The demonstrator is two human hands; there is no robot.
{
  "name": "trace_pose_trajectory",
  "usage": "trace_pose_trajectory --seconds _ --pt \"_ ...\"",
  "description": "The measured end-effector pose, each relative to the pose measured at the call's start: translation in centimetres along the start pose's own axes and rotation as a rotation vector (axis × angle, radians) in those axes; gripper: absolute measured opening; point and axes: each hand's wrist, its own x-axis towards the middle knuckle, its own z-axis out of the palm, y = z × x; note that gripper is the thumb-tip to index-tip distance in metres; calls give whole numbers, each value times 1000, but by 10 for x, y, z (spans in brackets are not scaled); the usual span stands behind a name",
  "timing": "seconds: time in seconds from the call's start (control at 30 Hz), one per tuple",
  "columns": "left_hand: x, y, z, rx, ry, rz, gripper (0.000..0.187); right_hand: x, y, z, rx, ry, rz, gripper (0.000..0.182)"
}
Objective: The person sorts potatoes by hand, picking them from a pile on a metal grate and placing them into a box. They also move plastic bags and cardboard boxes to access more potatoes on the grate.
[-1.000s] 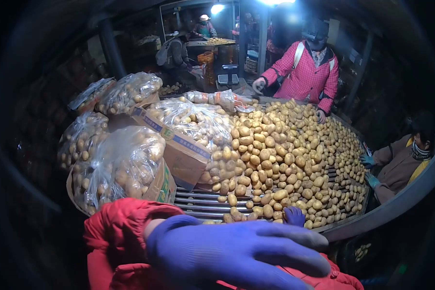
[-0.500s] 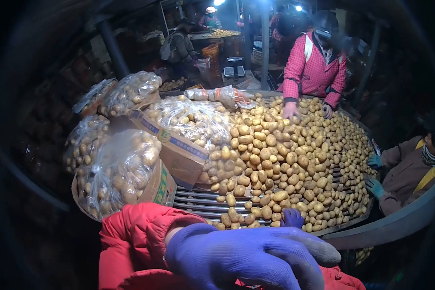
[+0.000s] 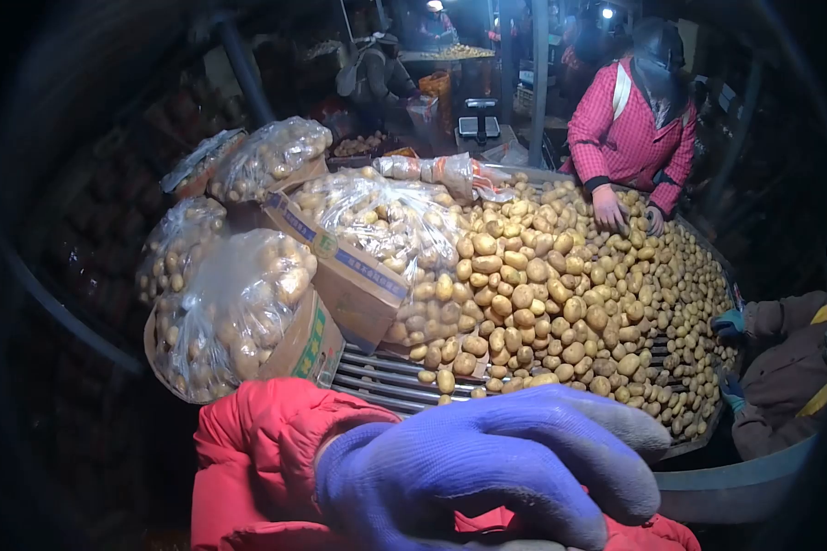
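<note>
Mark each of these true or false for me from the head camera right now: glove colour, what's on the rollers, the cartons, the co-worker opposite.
1. The left hand wears a blue glove. True.
2. The roller table carries onions. False: potatoes cover it.
3. The cardboard boxes hold bagged potatoes. True.
4. The person in the pink jacket stands with both hands off the pile. False: both hands reach into the potatoes.

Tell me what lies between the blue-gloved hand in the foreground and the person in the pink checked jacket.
In the head view, a heap of loose potatoes on the roller table fills that stretch.
</note>
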Motion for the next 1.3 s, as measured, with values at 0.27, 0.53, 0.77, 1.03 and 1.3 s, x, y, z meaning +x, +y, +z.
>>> trace_pose_trajectory --seconds 0.27,0.53,0.77,1.03,1.3 --pt "-12 -10 25 -218 191 10 29 8 -10 -9 53 -15 36 33" --pt "-125 -30 -42 909 -622 -719 28 0 2 9 25 56 -13 35" --pt "-194 -49 -134 1345 -999 -949 19 0 0 3 91 13 44 39" --pt "-237 -34 -209 1305 -1178 -1430 36 11 2 -1 -29 80 85 35" --pt "-197 -24 -155 1009 -1069 -966 38 34 21 -6 -129 14 222 41"
